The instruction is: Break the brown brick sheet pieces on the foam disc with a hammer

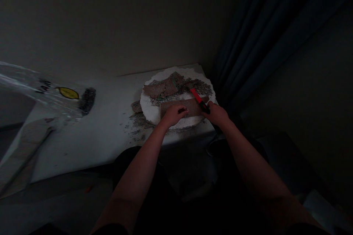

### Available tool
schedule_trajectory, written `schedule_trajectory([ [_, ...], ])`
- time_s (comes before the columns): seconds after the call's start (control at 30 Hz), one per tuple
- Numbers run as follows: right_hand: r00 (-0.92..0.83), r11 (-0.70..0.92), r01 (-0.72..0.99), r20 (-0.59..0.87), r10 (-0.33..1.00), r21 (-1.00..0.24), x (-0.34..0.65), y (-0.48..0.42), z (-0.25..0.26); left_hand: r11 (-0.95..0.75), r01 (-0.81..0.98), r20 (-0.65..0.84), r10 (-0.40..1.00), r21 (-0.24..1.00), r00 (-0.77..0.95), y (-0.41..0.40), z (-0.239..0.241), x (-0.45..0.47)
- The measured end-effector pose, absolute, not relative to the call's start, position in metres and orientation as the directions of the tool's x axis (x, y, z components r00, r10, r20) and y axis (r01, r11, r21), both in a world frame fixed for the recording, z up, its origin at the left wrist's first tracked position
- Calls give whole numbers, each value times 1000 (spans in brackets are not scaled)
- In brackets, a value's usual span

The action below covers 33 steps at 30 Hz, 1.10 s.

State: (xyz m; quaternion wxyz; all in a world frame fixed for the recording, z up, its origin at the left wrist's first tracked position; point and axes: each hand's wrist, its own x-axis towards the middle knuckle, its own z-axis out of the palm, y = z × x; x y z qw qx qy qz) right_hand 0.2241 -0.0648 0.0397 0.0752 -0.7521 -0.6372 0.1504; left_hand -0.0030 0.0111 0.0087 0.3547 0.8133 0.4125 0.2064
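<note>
Red and black, what looks like a utility knife (199, 99) is grasped in the right hand (216, 113), slanting over the right end of a brown, rough-textured rectangular slab (195, 106). The left hand (173, 115), fingers curled, lies over the slab's near side; whether it pinches anything I cannot tell. That slab, on a ragged-edged white round board (150, 112), looks largely whole, so its share of the work seems mostly undone. Just behind it, a second brown piece (160, 90) is cracked and ragged, with crumbs (201, 85) heaped beside it: breaking up appears well advanced there. More debris (138, 121) litters the white table (107, 125) left of the board; farther left is a clear plastic bag (52, 97) with a yellow oval label.
</note>
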Motion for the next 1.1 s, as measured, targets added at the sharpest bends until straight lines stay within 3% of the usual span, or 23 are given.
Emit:
schedule_trajectory([
  [0.23, 137, -177, 941, -157, 978, -287, 224, -64, 42, -406, 517, 51, 820, 754, 570, 10, 14, -3],
  [0.5, 120, -159, 946, -149, 981, -281, 225, -65, 39, -232, 299, 173, 962, 926, 211, 33, 34, -34],
  [1.1, 133, -179, 950, -187, 973, -257, 224, -64, 42, -281, 307, 190, 937, 909, 293, 31, 27, -36],
])
